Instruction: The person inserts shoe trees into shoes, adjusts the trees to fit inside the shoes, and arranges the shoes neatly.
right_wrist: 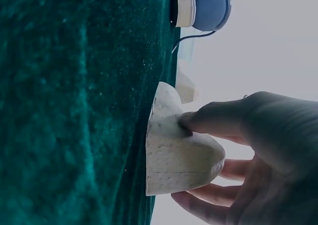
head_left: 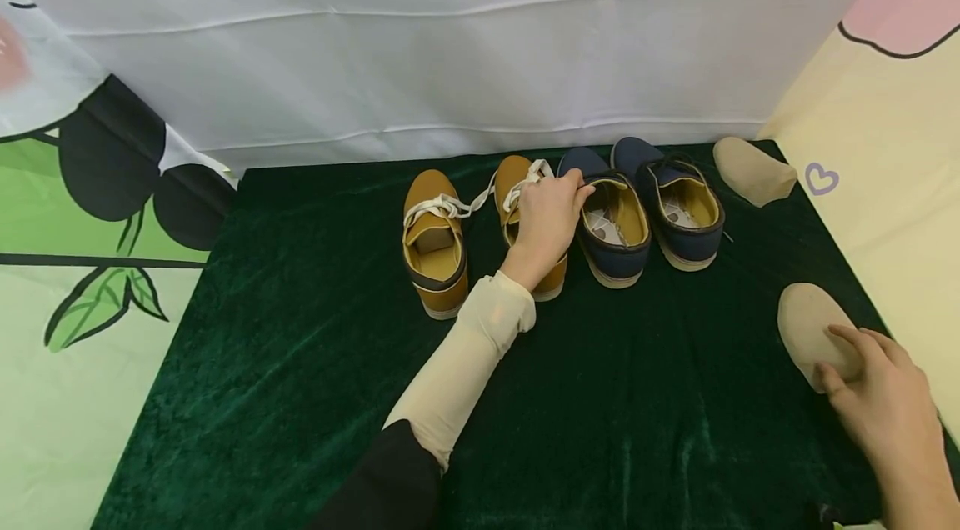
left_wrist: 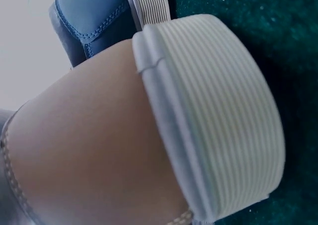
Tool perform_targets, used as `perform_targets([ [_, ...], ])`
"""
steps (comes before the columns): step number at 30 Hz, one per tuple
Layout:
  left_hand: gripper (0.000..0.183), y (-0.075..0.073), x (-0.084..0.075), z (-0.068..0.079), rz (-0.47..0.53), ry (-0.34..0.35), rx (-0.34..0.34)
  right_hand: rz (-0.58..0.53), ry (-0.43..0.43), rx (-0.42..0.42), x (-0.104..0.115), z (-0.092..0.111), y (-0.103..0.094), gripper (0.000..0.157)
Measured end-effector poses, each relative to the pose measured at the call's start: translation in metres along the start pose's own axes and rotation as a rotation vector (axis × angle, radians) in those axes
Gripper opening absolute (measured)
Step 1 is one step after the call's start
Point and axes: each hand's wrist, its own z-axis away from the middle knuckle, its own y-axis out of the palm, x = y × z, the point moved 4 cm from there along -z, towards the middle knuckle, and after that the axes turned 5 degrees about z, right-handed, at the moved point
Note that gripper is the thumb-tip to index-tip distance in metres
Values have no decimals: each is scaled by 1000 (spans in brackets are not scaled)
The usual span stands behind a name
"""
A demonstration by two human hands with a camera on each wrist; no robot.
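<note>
My left hand (head_left: 546, 217) reaches over the right tan shoe (head_left: 553, 284), its thumb and forefinger beside the collar of the left navy shoe (head_left: 617, 251). Its other fingertips are hidden, so what they hold is unclear. In the left wrist view a tan shoe's side (left_wrist: 94, 135) and ribbed sole (left_wrist: 223, 111) fill the picture. Near the right edge, my right hand (head_left: 885, 397) grips a beige toe-shaped shoe insert (head_left: 813, 322). The right wrist view shows the thumb on one side of the insert (right_wrist: 184, 158) and fingers on the other.
The left tan shoe (head_left: 435, 255) and right navy shoe (head_left: 688, 213) stand in the same row. A second beige insert (head_left: 752, 170) lies at the back right corner. Dark green velvet cloth (head_left: 300, 347) covers the surface. A white cloth wall (head_left: 450, 72) rises behind.
</note>
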Motion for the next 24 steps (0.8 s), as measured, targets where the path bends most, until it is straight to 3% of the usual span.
perform_targets([
  [5,33,-1,0,-2,-2,-20,14,-4,6,31,-1,0,4,56],
  [10,34,-2,-1,-3,-51,-40,7,-17,-13,-2,1,0,2,56],
  [17,36,-2,1,-3,-90,-62,10,-83,-93,-95,24,1,-10,54],
  [24,35,0,4,-5,-31,-85,11,-133,-189,-167,49,0,-25,50],
])
